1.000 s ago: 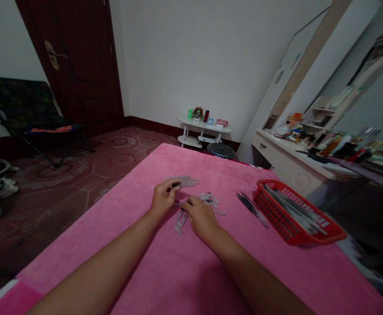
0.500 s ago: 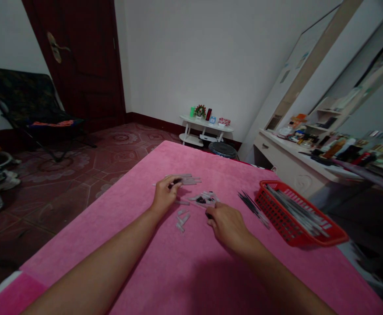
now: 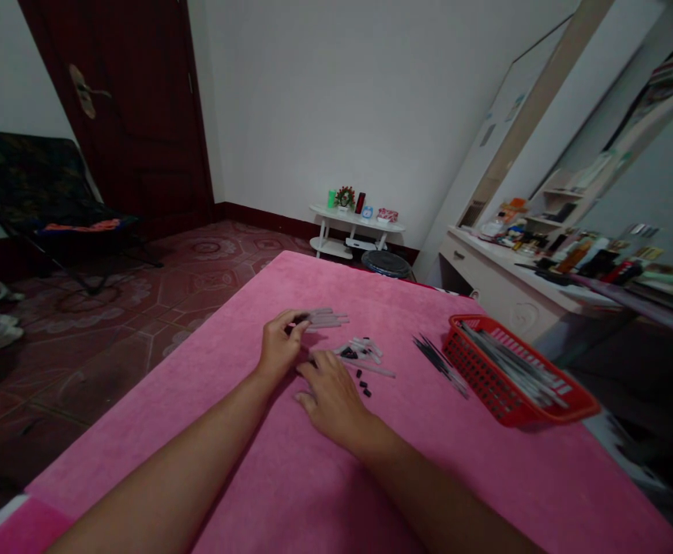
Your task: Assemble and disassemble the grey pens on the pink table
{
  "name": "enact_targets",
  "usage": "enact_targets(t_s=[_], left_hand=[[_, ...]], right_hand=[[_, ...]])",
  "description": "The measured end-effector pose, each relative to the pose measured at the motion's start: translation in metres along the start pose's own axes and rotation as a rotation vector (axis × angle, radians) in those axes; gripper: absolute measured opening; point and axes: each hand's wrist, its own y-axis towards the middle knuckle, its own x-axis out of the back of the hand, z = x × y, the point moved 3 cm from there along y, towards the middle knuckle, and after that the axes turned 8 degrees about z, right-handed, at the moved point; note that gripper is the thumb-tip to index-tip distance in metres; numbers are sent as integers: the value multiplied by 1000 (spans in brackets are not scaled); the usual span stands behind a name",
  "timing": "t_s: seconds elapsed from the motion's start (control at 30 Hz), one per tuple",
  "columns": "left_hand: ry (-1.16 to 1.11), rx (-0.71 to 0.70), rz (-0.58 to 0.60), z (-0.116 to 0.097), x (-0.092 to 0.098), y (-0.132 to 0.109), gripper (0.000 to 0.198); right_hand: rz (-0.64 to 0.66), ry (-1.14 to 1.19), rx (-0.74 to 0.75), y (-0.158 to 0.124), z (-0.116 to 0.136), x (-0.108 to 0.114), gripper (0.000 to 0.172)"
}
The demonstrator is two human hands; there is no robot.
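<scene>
My left hand [image 3: 281, 340] rests on the pink cloth [image 3: 255, 477], fingers curled and thumb close to them at the near ends of a row of pale grey tubes [image 3: 329, 317]. What lies inside that grip is hidden. To its right, my right hand [image 3: 333, 394] reaches in low over the cloth, thumb apart from the fingers, with nothing seen in it. Just beyond it lies a pile of short clear pieces [image 3: 371, 348] with dark bits among them, and one long thin tube [image 3: 375, 370]. Several small black pieces [image 3: 364, 384] are scattered beside my right hand.
A red plastic basket [image 3: 480, 381] full of long grey sticks stands at the right. Several thin dark rods with pale ends [image 3: 440, 363] lie left of it. Past the table are a dresser [image 3: 489, 273] with bottles, a low white stand [image 3: 336, 246] and a folding chair [image 3: 36, 185].
My right hand has moved left, over the spot where loose clear pieces lay. Small black pieces now show on the cloth where it was. My left hand stays by the grey tubes.
</scene>
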Motion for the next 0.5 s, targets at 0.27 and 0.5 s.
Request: enact_targets(t_s=[0.27,0.5], left_hand=[[4,-25,55,0,-2,-1,19],[-17,0,65,1,-5,0,17]], right_hand=[[17,-41,64,-37,-38,12,20],[-37,-44,-149,-70,-76,33,19]])
